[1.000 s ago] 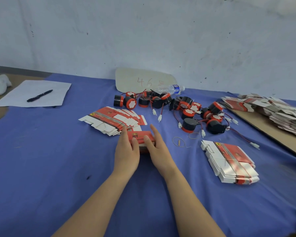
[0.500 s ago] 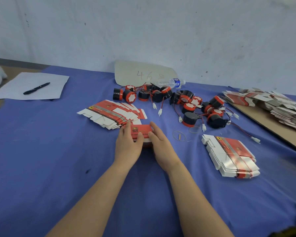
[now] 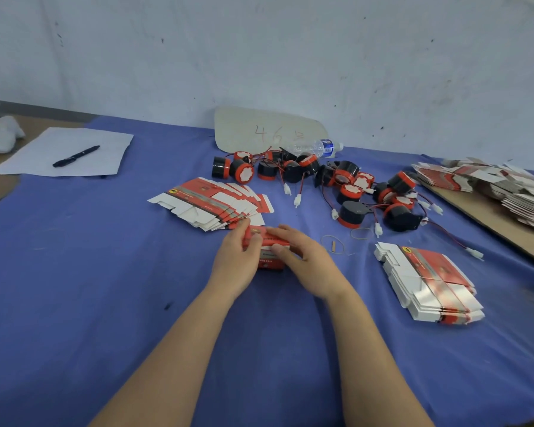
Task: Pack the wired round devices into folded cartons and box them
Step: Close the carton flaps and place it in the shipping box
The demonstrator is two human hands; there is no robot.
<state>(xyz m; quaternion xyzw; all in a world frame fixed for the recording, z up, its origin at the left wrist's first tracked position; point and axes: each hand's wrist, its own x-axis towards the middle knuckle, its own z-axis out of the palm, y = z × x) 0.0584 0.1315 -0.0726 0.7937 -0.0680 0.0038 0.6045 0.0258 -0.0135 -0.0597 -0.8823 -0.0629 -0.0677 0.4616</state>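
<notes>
A small red and white carton (image 3: 270,260) stands on the blue cloth (image 3: 74,272) in the middle of the table. My left hand (image 3: 238,261) grips its left end, fingers curled over the top edge. My right hand (image 3: 305,258) holds its right side, thumb on the front face and fingers over the top. Beyond it lies a fanned stack of flat cartons (image 3: 210,204). Several black and red round devices (image 3: 349,192) with red wires and white plugs are scattered behind and to the right. A second stack of flat cartons (image 3: 429,282) lies to the right.
At the back left, a pen (image 3: 76,156) lies on a white sheet (image 3: 65,149). A cardboard sign (image 3: 269,131) and a plastic bottle (image 3: 318,147) rest by the wall. More flat cartons (image 3: 487,183) pile on a brown board at the right. Rubber bands (image 3: 333,243) lie near the carton.
Both hands have curled more tightly round the carton, which now stands a little higher with its front face showing. The view has shifted slightly.
</notes>
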